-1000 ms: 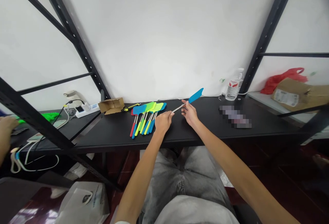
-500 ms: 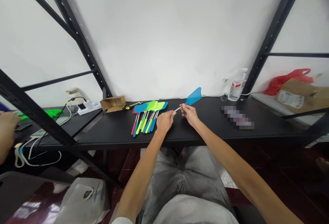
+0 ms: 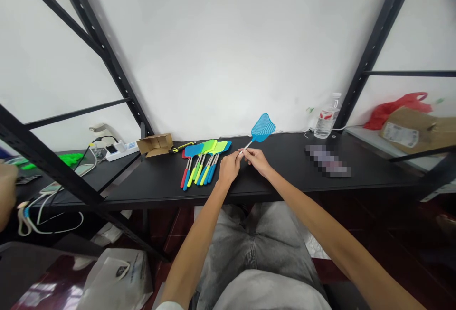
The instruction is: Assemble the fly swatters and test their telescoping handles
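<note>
A blue fly swatter (image 3: 263, 128) is held up above the black table, its perforated head turned toward the wall. My left hand (image 3: 229, 168) is closed around its handle end, which the fingers hide. Close beside it, my right hand (image 3: 257, 160) pinches the thin metal rod with thumb and fingers. To the left of my hands lies a row of several fly swatters (image 3: 204, 148) with red, blue, green and yellow handles, their heads overlapping toward the wall.
An open cardboard box (image 3: 155, 145) and a yellow-black cutter (image 3: 182, 146) lie behind the row. A water bottle (image 3: 326, 117) stands at the back right. Black rack posts (image 3: 107, 56) rise on both sides. Another person's hand (image 3: 6, 191) shows at the far left.
My right hand has slid down the rod toward my left hand. The swatter's head has turned its broad face to me and shifted slightly left and up.
</note>
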### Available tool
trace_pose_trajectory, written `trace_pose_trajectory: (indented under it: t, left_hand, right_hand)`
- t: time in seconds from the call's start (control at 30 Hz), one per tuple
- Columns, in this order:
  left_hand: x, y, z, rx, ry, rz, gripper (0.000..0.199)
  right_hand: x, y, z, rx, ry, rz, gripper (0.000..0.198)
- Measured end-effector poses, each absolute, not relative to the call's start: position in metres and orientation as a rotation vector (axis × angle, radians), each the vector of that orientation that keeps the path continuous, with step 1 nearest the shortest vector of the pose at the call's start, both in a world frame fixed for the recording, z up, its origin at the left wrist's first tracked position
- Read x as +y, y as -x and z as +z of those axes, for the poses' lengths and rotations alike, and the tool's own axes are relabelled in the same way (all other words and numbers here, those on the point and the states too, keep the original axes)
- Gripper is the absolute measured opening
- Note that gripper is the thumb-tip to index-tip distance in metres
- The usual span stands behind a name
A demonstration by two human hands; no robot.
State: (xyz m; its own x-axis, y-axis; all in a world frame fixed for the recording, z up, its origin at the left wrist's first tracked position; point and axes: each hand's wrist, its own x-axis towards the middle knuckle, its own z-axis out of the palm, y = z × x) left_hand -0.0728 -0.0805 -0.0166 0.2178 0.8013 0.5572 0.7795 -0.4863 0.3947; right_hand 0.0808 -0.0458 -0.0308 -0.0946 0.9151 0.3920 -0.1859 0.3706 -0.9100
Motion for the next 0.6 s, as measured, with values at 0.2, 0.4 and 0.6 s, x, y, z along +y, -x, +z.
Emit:
trace_pose_trajectory:
  t: [0.2, 0.4, 0.6]
  left_hand:
    - [-0.075, 0.070, -0.020, 1.429, -2.167, 1.400, 0.037]
    - [-0.072, 0.070, -0.022, 1.375, -2.167, 1.297, 0.031]
    - [-0.074, 0.070, -0.025, 1.424, -2.425, 1.086, 0.025]
  right_hand:
    - [-0.047, -0.079, -0.031, -1.432, 0.739, 1.071, 0.039]
    - [-0.046, -0.079, -0.031, -1.350, 0.782, 1.134, 0.036]
    - [-0.032, -0.106, -0.028, -1.100, 1.100, 0.961, 0.031]
